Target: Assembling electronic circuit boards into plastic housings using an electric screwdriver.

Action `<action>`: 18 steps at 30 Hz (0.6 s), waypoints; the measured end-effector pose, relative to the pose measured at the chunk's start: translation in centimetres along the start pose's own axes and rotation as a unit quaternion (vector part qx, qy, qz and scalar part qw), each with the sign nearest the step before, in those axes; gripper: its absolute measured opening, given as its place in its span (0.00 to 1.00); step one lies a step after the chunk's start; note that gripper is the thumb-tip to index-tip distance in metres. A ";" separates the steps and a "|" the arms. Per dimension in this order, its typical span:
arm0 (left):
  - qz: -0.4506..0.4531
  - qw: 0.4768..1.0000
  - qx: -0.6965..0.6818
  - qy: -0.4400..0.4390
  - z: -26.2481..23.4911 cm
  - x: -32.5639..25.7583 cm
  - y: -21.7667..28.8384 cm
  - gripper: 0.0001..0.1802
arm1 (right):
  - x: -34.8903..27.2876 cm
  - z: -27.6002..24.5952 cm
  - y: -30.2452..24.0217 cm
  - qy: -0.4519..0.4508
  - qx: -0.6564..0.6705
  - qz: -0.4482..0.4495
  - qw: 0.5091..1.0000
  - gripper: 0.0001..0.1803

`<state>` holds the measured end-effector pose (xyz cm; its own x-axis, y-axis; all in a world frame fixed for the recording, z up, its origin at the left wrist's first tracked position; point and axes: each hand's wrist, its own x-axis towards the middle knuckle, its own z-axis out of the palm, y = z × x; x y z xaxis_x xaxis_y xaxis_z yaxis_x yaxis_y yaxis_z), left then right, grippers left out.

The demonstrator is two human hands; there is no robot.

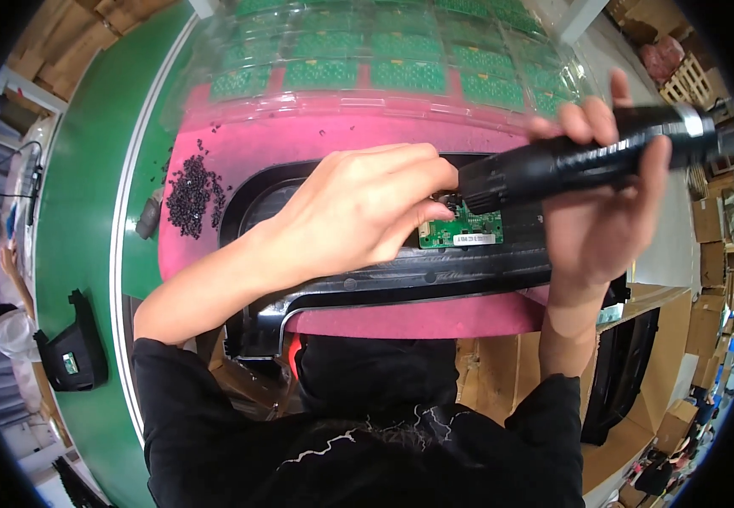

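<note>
My right hand (pixel 608 203) is wrapped round a black electric screwdriver (pixel 545 169), held nearly level with its ribbed nose pointing left. Below that nose lies a green circuit board (pixel 435 237) with a white label strip, set inside a long black plastic housing (pixel 367 289). Over the board's left part, my left hand (pixel 367 203) is closed, thumb and fingertips pinched beside the screwdriver's nose. Something small and dark shows at the fingertips, too hidden to name. The screwdriver's tip and part of the board are covered from sight.
A pile of small black screws (pixel 193 196) lies on the pink mat (pixel 409 317) at left. Clear trays of green boards (pixel 320 76) stand at the back. Another black housing (pixel 75 351) sits far left; a cardboard box (pixel 659 339) holding black parts is at right. A person (pixel 16 334) is far left.
</note>
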<state>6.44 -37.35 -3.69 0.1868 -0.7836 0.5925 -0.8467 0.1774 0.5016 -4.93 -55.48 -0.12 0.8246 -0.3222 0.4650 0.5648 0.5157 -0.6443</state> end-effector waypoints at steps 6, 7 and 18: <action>0.049 0.996 0.036 -0.062 0.1 -0.3 0.2 0.10 | -0.5 -0.1 -0.4 0.035 0.082 0.027 0.996 0.19; 0.055 0.996 0.036 -0.064 0.1 -0.4 0.1 0.10 | -0.5 0.2 -0.3 0.038 0.083 0.028 0.995 0.19; -0.089 0.989 -0.118 -0.026 -0.4 -0.3 -0.8 0.02 | -0.9 0.3 -1.9 0.042 0.033 -0.069 0.996 0.20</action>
<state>7.23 -37.03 -4.00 0.2925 -0.8430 0.4514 -0.6610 0.1629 0.7325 -6.72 -55.90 0.87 0.7413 -0.4570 0.4916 0.6712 0.5118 -0.5363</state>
